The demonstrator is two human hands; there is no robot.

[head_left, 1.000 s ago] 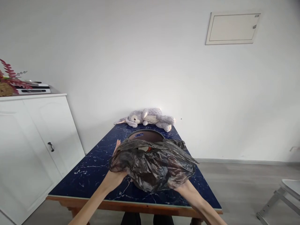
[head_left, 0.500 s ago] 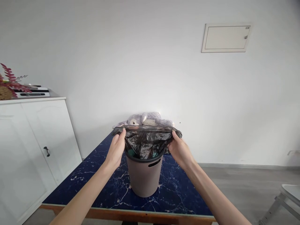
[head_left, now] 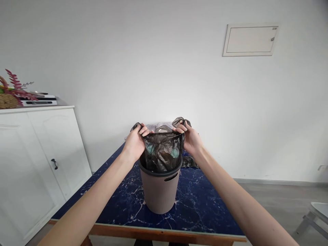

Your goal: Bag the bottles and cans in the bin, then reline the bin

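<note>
A thin black garbage bag rises out of a grey-brown trash can with a dark rim. Greenish contents show faintly through the plastic. My left hand is closed on the bag's upper left edge, and a bunched end pokes out above the thumb. On the opposite side, my right hand grips the upper right edge, with a loop of plastic puffed above its fingers. Between both hands the bag's top edge is stretched across, above the can's rim. The can stands upright on a blue marble-patterned table.
Behind the can lies a grey plush toy, mostly hidden. More crumpled black plastic rests on the table to its right. A white cabinet stands at left, carrying a wicker basket. A pale stool is at lower right.
Both hands have moved up and closer together, lifting the bag higher out of the can. Its ends are now gathered in my fists. The view has shifted slightly.
</note>
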